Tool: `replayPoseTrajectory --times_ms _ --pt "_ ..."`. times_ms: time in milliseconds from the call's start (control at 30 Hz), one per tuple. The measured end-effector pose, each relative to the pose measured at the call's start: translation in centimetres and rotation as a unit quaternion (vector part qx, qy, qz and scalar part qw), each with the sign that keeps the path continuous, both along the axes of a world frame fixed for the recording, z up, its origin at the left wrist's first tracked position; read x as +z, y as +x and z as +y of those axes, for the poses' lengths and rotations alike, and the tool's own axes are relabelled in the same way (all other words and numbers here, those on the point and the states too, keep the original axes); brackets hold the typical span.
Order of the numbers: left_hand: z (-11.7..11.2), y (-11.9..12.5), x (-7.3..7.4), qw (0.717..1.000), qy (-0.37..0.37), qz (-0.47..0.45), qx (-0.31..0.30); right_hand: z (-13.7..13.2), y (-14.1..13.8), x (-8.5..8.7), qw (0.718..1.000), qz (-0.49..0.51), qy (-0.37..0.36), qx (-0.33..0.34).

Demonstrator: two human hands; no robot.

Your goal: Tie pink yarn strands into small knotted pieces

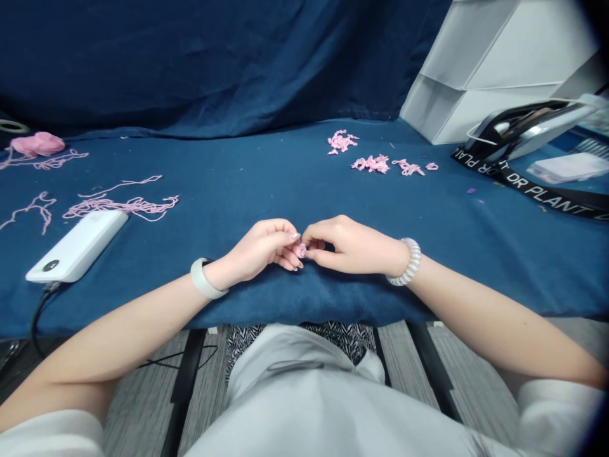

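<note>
My left hand (272,246) and my right hand (339,246) meet fingertip to fingertip above the front part of the blue cloth (228,235). Between them is a small loop of pink yarn (301,250), pinched by the fingers of both hands. Its exact form is partly hidden by the fingertips. Beyond my right hand lie small heaps of short pink yarn pieces (372,164). To the left of my left hand, longer pink yarn strands (128,205) are spread loosely on the cloth.
A white power bank (78,247) with a black cable lies at the left. Farther back sits a pink yarn ball (39,144). On the right are stacked white boxes (504,70), a black lettered strap (537,190) and a white flat case (571,167). The table's front edge is close to my body.
</note>
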State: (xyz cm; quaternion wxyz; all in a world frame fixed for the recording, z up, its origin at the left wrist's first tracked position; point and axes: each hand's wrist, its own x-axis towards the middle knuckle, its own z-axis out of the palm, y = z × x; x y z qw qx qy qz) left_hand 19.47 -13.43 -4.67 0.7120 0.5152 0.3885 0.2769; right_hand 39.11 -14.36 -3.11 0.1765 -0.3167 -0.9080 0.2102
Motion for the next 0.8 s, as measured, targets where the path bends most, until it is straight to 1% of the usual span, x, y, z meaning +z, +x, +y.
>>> replayPoseTrajectory --times_ms 100,267,367,467,600,667,733,800 --pt "0.1 -0.1 0.0 0.999 -0.031 -0.03 -0.01 -0.1 -0.1 0.0 0.999 -0.028 -0.016 0.008" --pt "0.1 -0.2 0.1 0.996 -0.053 -0.031 -0.062 -0.4 -0.3 0.1 0.996 -0.061 -0.053 0.039" --pt "0.1 -0.2 0.1 0.995 -0.056 -0.023 -0.079 -0.5 -0.4 0.1 0.994 -0.058 -0.06 0.064" --pt "0.2 -0.2 0.0 0.995 -0.059 -0.021 -0.08 -0.3 -0.5 -0.1 0.994 -0.037 -0.064 0.083" --pt "0.3 -0.2 0.0 0.994 -0.077 -0.029 -0.071 -0.1 -0.6 -0.6 0.993 0.011 -0.064 0.103" --pt "0.3 -0.1 0.1 0.994 -0.085 -0.031 -0.053 0.1 -0.6 -0.9 0.993 0.036 -0.049 0.105" --pt "0.2 0.1 0.2 0.996 -0.085 -0.021 -0.015 0.2 -0.7 -1.2 0.995 0.05 -0.009 0.088" --pt "0.0 0.4 0.4 0.997 -0.073 -0.004 0.03 0.3 -0.7 -1.6 0.995 0.059 0.056 0.065"
